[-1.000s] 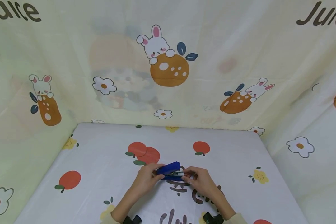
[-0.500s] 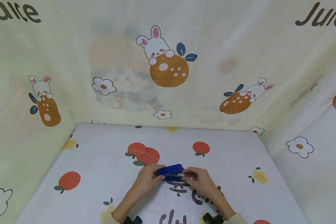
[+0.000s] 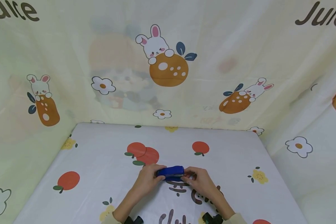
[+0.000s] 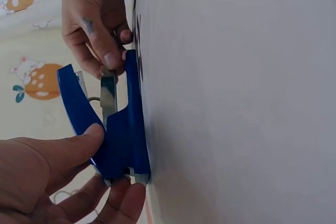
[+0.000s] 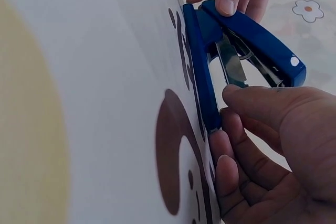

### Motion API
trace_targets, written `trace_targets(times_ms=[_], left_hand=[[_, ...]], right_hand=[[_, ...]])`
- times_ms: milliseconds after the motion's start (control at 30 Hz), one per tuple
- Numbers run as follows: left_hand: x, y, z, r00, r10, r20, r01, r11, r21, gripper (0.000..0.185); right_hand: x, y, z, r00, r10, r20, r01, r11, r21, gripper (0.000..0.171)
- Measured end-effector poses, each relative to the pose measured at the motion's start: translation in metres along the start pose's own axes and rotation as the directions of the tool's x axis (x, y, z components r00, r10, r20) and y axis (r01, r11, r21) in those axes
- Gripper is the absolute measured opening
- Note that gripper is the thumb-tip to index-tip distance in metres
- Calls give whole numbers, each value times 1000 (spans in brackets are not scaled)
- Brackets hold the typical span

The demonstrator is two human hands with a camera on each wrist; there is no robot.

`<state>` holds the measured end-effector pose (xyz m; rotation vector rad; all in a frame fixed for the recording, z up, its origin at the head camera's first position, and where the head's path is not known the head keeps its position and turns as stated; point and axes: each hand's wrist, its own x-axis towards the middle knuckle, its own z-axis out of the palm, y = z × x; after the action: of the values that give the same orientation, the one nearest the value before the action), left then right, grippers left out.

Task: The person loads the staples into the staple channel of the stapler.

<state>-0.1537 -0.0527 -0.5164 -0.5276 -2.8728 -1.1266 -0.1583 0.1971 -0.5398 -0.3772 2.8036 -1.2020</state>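
The blue stapler [image 3: 170, 173] lies on the table [image 3: 100, 161], near the middle of its near edge, base flat on the cloth. Its plastic top arm is lifted off the base at the front, and the bright metal staple channel [image 5: 231, 66] shows in the gap between them. Your left hand [image 3: 147, 180] grips the hinged rear end: thumb on the top arm, fingertips curled against the base. Your right hand [image 3: 201, 182] pinches the front end, thumb tip at the metal channel, fingers curled against the base edge. The table carries a smooth white cloth printed with red fruits, yellow flowers and dark lettering. Pale yellow fabric walls [image 3: 240, 46] with rabbits, oranges and daisies rise from the far, left and right edges.
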Motion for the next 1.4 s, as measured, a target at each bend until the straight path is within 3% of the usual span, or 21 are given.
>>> trace_targets(times_ms=[1000,1400], left_hand=[[1,0,5,1000,0,-3,1,999,34,34],[1,1,5,999,-32,6,32,999,39,35]], right_hand=[[0,4,3,999,-35,-17,35,999,10,14],[1,5,4,999,-32,-10,32,999,27,15]])
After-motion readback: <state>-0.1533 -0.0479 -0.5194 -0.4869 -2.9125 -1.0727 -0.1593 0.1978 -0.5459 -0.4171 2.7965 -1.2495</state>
